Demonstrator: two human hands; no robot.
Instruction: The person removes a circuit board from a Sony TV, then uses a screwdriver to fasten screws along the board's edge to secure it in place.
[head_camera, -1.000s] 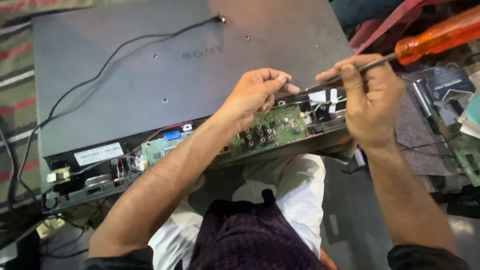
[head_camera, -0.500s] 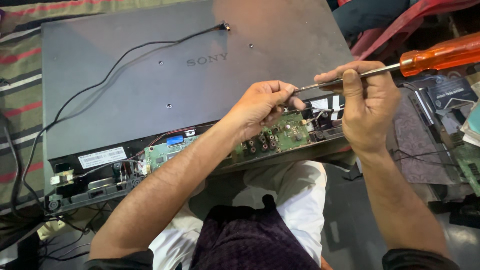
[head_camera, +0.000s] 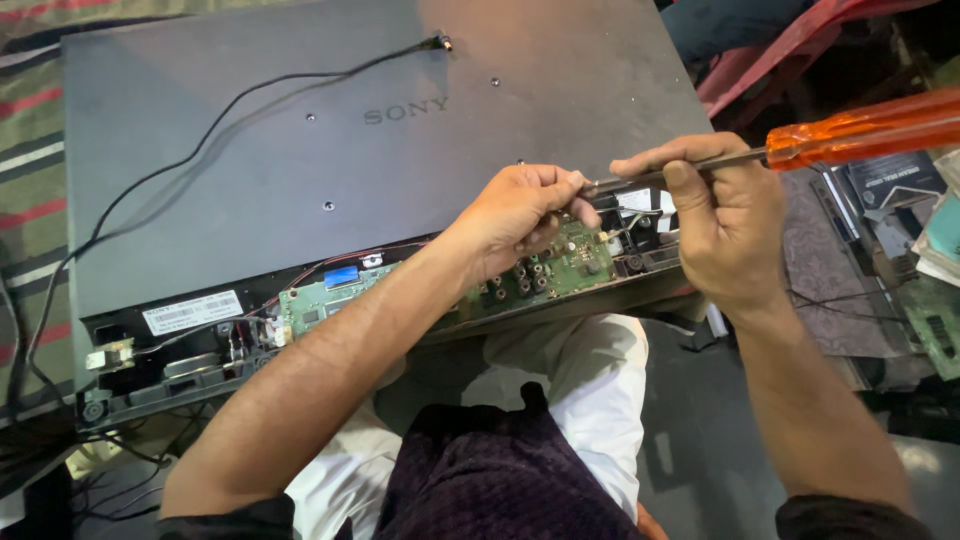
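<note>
Head view, right hand (head_camera: 728, 225) still clamping screwdriver (head_camera: 800, 140) shaft, now level, left hand (head_camera: 525, 210) pinching its tip.

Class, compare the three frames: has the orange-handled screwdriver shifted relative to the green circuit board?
Yes, slightly. The orange-handled screwdriver now lies flatter, its handle lower towards the green circuit board, gripped by the right hand.

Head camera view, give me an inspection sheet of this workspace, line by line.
Surface: large dark grey panel lying flat, near edge resting over the person's lap.
Job's things: green circuit board exposed along the near edge; screwdriver with orange handle, shaft lying across toward the board.
Clutter: papers and a second green board at right.
Grippers: left hand pinches the shaft near its tip; right hand grips the shaft near the handle.
Cables: thin black cable trailing across the panel.
Surroundings: striped cloth at left, red chair behind.
</note>
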